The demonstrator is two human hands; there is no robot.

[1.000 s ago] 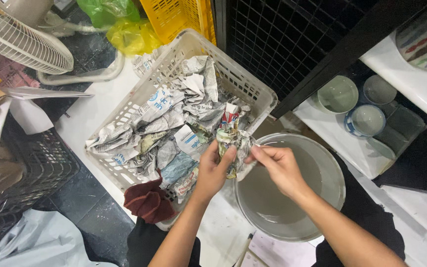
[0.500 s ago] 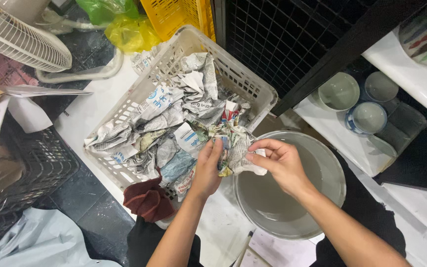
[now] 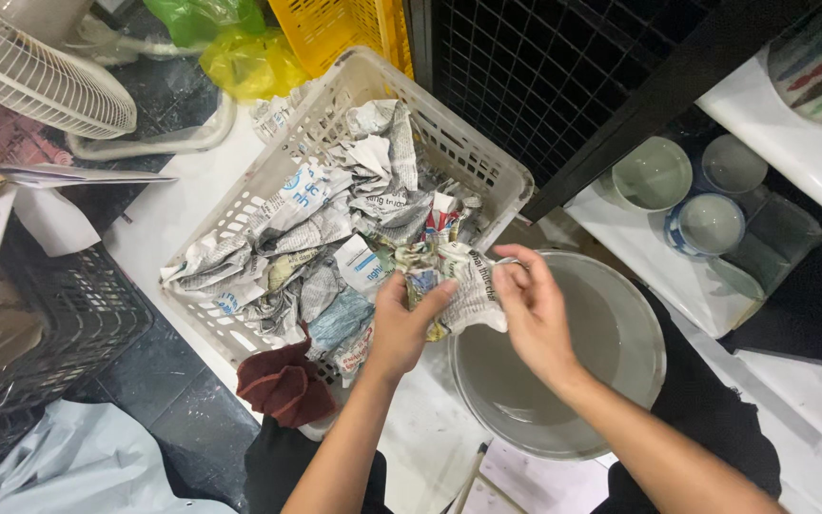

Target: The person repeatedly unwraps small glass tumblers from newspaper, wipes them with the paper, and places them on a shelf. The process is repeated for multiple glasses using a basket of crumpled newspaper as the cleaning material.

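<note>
Newspaper, crumpled into a wad (image 3: 449,286), sits between both hands just over the near rim of the white plastic basket (image 3: 487,167) and the edge of the large grey bowl (image 3: 620,381). The left hand (image 3: 401,328) closes around the wad's lower left side, thumb pressed across the front of it, while the right hand (image 3: 535,309) pinches its right edge with fingers and thumb, the remaining fingers half spread. The wad looks light and soft, and the sheet probably gives and creases wherever it is squeezed; thin newsprint of this kind likely tears if pulled hard at a single corner, so a hold across a thick folded part seems safer than one at a loose flap. Whether something is wrapped inside it cannot be told; if so, it would want support from below. The basket behind holds many more crumpled newspaper bundles (image 3: 316,247), packed loosely. A dark red cloth (image 3: 283,385) lies at the basket's near corner. The bowl appears hard and smooth, with a wet-looking sheen inside. Several small pale bowls (image 3: 654,171) stand on a white shelf (image 3: 668,276) to the right.
</note>
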